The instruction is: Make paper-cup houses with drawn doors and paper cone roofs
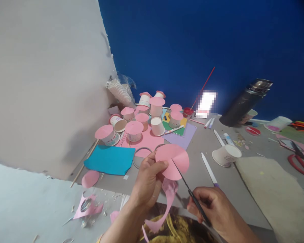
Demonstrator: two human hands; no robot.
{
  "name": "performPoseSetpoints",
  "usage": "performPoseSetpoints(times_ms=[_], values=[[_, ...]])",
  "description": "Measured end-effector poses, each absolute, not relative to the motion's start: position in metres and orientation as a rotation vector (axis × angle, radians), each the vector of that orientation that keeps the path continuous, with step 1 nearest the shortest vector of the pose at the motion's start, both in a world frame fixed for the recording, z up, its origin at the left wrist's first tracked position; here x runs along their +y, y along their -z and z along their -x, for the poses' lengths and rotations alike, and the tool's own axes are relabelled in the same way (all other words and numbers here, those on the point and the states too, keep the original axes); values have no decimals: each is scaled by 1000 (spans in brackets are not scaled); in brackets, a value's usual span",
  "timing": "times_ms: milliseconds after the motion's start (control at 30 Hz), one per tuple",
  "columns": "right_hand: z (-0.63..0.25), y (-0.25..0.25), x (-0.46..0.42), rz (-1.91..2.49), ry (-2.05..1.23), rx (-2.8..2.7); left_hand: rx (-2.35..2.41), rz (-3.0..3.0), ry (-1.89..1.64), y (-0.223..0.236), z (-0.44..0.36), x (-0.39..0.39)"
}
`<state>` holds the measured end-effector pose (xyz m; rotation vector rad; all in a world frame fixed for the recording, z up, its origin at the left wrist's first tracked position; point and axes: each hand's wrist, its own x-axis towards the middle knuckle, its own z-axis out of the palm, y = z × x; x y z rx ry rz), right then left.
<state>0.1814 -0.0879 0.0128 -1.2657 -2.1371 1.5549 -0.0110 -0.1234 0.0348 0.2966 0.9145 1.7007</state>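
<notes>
1. Left hand (148,179): grasping a pink paper disc (179,157) by its near-left side, thumb on top.
2. Right hand (214,206): closed round black scissors (196,199). The blades reach over the disc from its near edge, tips about mid-disc. Whether the slit runs the full length of the blades, cannot tell.
3. Disc in hand: outline already round, held above the desk (190,185) and not set on any cup. A crease or edge runs from near the centre towards the upper right rim; which of the two is unclear.
4. Done so far: a cluster of decorated cups carries pink tops, among them one wide-topped cup (134,128). Some tops look slightly peaked, others nearly flat.
5. Not done: an upturned white cup (157,126) among them has no top. A cup on its side (226,155), right of the cluster, is also topless, as is the nested cup stack (120,91).
6. Loose pieces: one pink oval (90,179) lies beside the blue sheet (108,160); a curved pink offcut (170,194) hangs below the left hand.
</notes>
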Motion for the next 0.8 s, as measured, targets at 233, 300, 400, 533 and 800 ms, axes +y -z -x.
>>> performPoseSetpoints(times_ms=[233, 300, 400, 533, 800], values=[[-181, -13, -89, 1283, -1625, -2152, 873, -264, -1708, -36, 13, -123], [-181, -13, -88, 1271, -1606, -2163, 868, -240, -1700, -37, 13, -122], [-182, -12, -88, 1262, -1571, -2189, 862, -226, -1684, -38, 13, -123], [-185, -9, -89, 1246, -1499, -2244, 871, -167, -1646, -36, 14, -124], [-180, -10, -89, 1299, -1320, -2281, 847, -43, -1577, -33, 15, -126]])
